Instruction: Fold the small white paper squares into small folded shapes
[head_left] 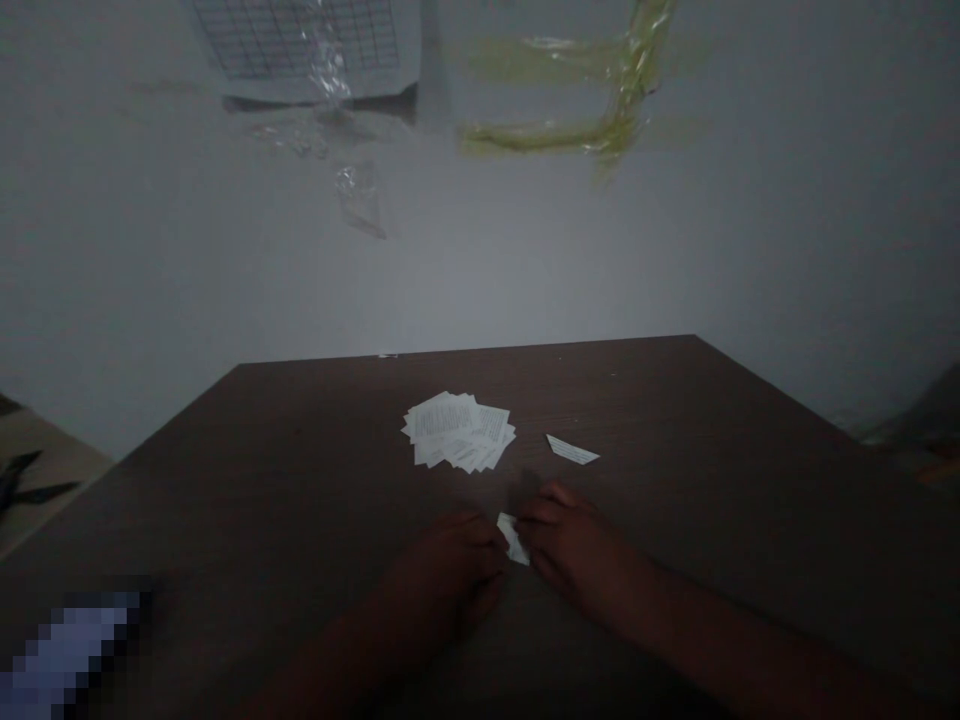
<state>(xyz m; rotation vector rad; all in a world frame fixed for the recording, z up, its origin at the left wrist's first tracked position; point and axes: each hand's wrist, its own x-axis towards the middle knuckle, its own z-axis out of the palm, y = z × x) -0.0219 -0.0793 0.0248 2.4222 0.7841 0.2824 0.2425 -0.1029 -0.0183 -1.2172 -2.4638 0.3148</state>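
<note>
A small white piece of paper (pixel 513 540) lies on the table between my two hands, partly covered by fingers. My left hand (pixel 461 560) is closed at its left edge, with the fingers curled together. From the other side my right hand (pixel 566 545) grips it, its fingers bent over the paper's right part. Just beyond my hands is a fanned pile of printed paper squares (pixel 459 432). To the right of that pile lies a folded printed paper strip (pixel 572 450) with slanted ends. The dim light hides the fingertips in part.
The dark brown table (pixel 300 480) ends at a pale wall (pixel 480 270). Clear tape and yellow tape (pixel 555 135) stick to the wall, beside a sheet with a grid (pixel 300 40). A pixelated bluish patch (pixel 67 650) covers something at the lower left.
</note>
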